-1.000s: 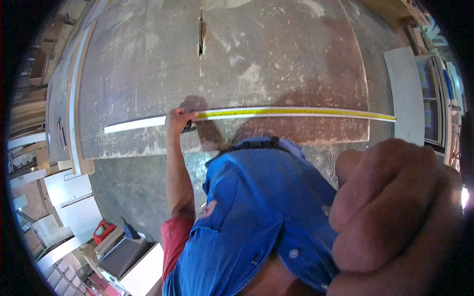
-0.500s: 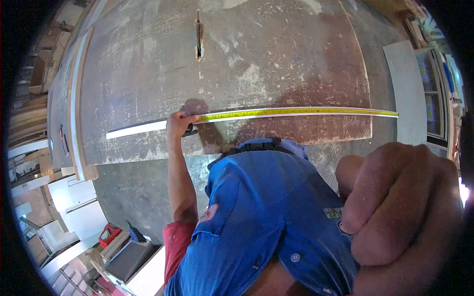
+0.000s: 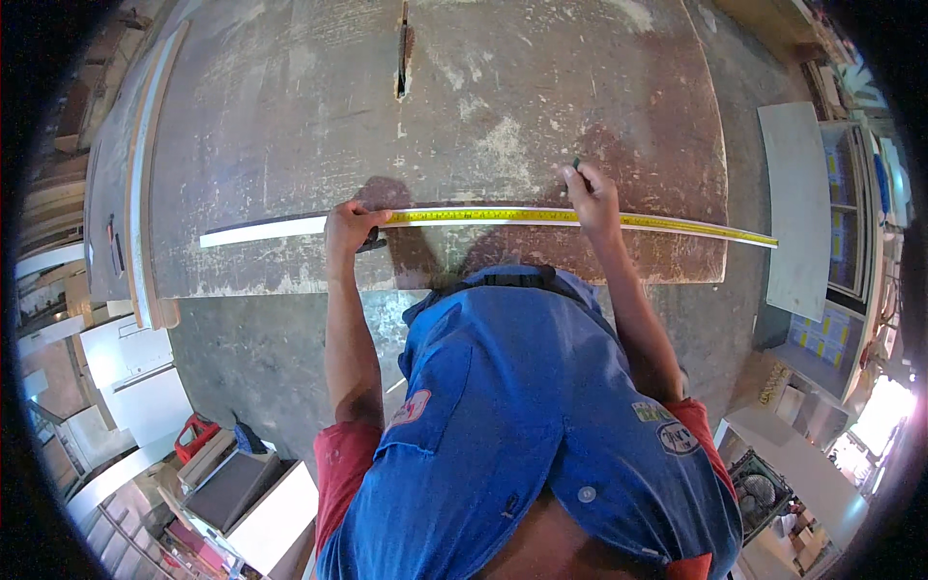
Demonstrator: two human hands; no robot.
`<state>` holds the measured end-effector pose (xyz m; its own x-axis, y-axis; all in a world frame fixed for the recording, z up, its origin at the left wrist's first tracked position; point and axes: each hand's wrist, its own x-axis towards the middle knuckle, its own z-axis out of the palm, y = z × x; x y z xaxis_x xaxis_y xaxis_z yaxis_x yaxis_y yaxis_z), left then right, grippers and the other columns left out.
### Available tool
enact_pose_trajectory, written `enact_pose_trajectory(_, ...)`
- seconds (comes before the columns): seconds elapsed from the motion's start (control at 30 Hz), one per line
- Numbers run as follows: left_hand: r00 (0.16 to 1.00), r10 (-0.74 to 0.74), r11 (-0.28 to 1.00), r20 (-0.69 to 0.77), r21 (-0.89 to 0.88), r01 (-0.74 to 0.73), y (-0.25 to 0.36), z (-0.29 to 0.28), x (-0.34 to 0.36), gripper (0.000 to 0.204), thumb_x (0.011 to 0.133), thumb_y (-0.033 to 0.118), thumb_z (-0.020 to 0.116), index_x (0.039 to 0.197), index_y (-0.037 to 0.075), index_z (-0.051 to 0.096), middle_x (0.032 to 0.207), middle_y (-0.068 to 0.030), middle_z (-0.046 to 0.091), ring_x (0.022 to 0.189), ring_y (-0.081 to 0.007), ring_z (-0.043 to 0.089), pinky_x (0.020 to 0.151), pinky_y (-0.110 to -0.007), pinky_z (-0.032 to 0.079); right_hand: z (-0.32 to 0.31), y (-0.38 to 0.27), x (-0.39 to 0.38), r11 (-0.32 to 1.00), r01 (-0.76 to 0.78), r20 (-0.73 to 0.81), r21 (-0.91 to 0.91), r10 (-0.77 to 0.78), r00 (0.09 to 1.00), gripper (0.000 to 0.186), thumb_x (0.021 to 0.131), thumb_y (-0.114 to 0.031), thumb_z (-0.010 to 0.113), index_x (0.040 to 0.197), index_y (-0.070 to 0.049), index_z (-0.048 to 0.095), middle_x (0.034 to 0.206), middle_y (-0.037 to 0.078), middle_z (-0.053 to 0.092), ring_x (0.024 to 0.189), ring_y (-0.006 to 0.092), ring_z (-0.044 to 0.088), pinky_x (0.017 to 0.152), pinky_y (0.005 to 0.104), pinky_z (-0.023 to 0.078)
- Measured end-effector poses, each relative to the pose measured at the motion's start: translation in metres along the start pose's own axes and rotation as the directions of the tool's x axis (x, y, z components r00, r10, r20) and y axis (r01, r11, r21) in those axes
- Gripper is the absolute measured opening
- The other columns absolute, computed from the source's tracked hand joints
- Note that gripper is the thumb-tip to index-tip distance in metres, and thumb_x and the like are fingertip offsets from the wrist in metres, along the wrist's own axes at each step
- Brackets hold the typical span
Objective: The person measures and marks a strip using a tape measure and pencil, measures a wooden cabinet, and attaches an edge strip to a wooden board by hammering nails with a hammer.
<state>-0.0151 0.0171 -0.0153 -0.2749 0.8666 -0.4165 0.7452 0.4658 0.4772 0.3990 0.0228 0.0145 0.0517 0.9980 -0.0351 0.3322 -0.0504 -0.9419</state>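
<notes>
Over the white strip [image 3: 261, 231], the left hand [image 3: 348, 230] grips a tape measure [image 3: 483, 217] and the right hand [image 3: 594, 199] pinches a small dark stick [image 3: 576, 163].

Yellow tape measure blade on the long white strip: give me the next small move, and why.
Probably bring the right hand, with its small dark object, in toward the long, straight white strip: the left hand holds the yellow tape measure blade along it, while the object shows beyond the strip's far edge.
</notes>
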Motion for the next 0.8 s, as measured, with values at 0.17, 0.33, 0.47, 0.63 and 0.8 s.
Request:
enact_pose_trajectory(0.17, 1.0, -0.001, 1.0, 0.008, -0.01, 0.001, 0.001, 0.0, 0.0, 0.043, 0.062, 0.041, 0.087, 0.069, 0.004, 0.067, 0.062, -0.0098, 0.066, 0.053, -0.0185, 0.061, 0.052, -0.035, 0.048, 0.013, 0.015, -0.012, 0.973, -0.212, 0.034, 0.095, 0.21, 0.977, 0.02, 0.099, -0.018, 0.056, 0.094, 0.0, 0.063, 0.073, 0.006, 0.064, 0.064, 0.013, 0.06, 0.062, 0.0288, 0.05)
enact_pose_trajectory(0.33, 1.0, 0.019, 1.0, -0.006, -0.007, -0.019, -0.006, 0.004, 0.004, 0.044, 0.061, 0.042, 0.087, 0.067, 0.003, 0.067, 0.06, -0.0099, 0.065, 0.052, -0.0179, 0.06, 0.051, -0.034, 0.047, 0.037, 0.022, -0.013, 0.982, -0.15, 0.096, 0.119, 0.139, 0.986, 0.02, 0.099, -0.017, 0.055, 0.101, 0.001, 0.064, 0.078, 0.007, 0.066, 0.069, 0.0121, 0.06, 0.064, 0.0286, 0.05)
enact_pose_trajectory(0.47, 1.0, 0.022, 1.0, -0.018, -0.007, -0.022, 0.001, 0.003, 0.001, 0.044, 0.061, 0.042, 0.087, 0.066, 0.003, 0.067, 0.059, -0.0101, 0.064, 0.052, -0.018, 0.06, 0.05, -0.034, 0.047, 0.053, 0.024, -0.013, 0.997, -0.038, 0.196, 0.069, 0.023, 0.98, 0.017, 0.098, -0.014, 0.056, 0.103, 0.0, 0.064, 0.081, 0.008, 0.067, 0.075, 0.0131, 0.063, 0.067, 0.03, 0.05)
enact_pose_trajectory(0.63, 1.0, 0.01, 1.0, -0.028, -0.019, -0.01, 0.001, 0.003, -0.001, 0.044, 0.061, 0.042, 0.087, 0.066, 0.003, 0.068, 0.058, -0.0097, 0.064, 0.051, -0.0181, 0.061, 0.05, -0.033, 0.047, 0.06, 0.017, -0.014, 0.996, -0.012, 0.238, 0.089, -0.009, 0.971, 0.015, 0.097, -0.011, 0.057, 0.104, 0.0, 0.064, 0.086, 0.009, 0.069, 0.078, 0.0141, 0.065, 0.069, 0.0299, 0.05)
enact_pose_trajectory(0.8, 1.0, -0.003, 1.0, -0.014, -0.016, 0.003, 0.0, 0.001, 0.0, 0.044, 0.06, 0.042, 0.087, 0.067, 0.003, 0.068, 0.057, -0.0089, 0.063, 0.051, -0.0168, 0.06, 0.05, -0.033, 0.047, 0.061, 0.017, -0.015, 0.993, 0.004, 0.236, 0.121, -0.033, 0.971, 0.016, 0.096, -0.01, 0.057, 0.105, 0.001, 0.063, 0.088, 0.009, 0.07, 0.082, 0.0149, 0.067, 0.071, 0.0291, 0.051)
